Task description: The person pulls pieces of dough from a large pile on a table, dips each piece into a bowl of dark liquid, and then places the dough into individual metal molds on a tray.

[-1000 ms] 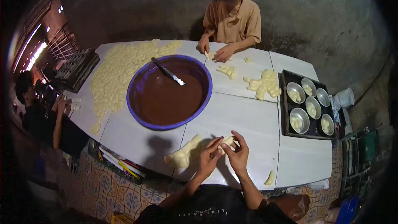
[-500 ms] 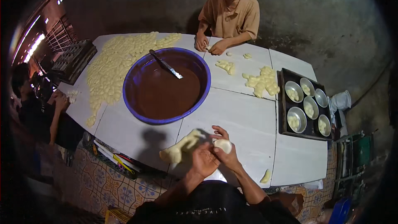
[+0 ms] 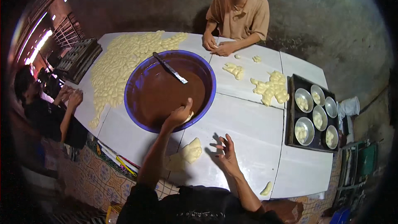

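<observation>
My left hand (image 3: 177, 116) is over the near rim of a blue tub (image 3: 212, 84), its fingers curled round a pale piece of dough (image 3: 189, 117) that mostly hides behind them. Smooth brown filling (image 3: 161, 95) lies inside the tub. A spatula (image 3: 172, 69) with a dark handle rests across the far rim, its blade hanging over the filling. My right hand (image 3: 227, 156) hovers above the white table (image 3: 248, 132), fingers spread and nothing in them. Between my forearms sits a lump of pale dough (image 3: 191, 151).
Many dough pieces (image 3: 120, 62) cover the table's far left. More dough (image 3: 270, 88) lies at right, beside a dark tray (image 3: 291, 116) of round metal tins (image 3: 304, 130). One small dough piece (image 3: 266, 188) is near the front edge. Co-workers stand opposite and at left.
My hands have parted: the left moved up and left to the tub with a dough piece, which was at my right hand before. My right hand has opened and emptied.
</observation>
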`<act>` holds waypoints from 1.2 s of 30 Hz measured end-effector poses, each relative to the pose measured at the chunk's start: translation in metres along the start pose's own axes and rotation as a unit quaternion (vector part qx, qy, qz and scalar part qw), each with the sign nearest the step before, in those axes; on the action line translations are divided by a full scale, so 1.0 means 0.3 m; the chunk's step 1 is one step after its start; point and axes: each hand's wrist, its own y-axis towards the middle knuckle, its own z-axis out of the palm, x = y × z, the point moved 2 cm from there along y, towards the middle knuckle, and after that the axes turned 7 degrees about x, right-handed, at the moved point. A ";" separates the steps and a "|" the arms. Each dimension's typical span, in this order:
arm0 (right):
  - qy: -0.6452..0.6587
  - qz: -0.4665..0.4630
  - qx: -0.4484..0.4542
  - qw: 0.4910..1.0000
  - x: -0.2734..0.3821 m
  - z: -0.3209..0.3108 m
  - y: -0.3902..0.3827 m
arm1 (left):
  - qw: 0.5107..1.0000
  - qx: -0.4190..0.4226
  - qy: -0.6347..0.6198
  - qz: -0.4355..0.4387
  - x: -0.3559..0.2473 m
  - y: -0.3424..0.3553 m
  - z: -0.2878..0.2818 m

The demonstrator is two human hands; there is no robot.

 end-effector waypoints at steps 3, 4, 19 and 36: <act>-0.003 -0.001 -0.002 1.000 -0.054 -0.045 -0.002 | 0.984 -0.114 -0.099 -0.093 -0.215 -0.149 -0.048; 0.046 0.041 -0.014 0.998 -0.053 -0.031 0.010 | 0.944 -0.317 -0.057 0.068 -0.273 -0.212 -0.023; -0.446 -0.140 -0.125 0.875 0.058 -0.006 -0.140 | 0.826 0.037 -0.562 -0.021 -0.424 -0.405 0.348; -0.289 0.002 -0.194 0.937 0.086 -0.040 -0.257 | 0.814 0.053 -0.578 0.009 -0.450 -0.477 0.490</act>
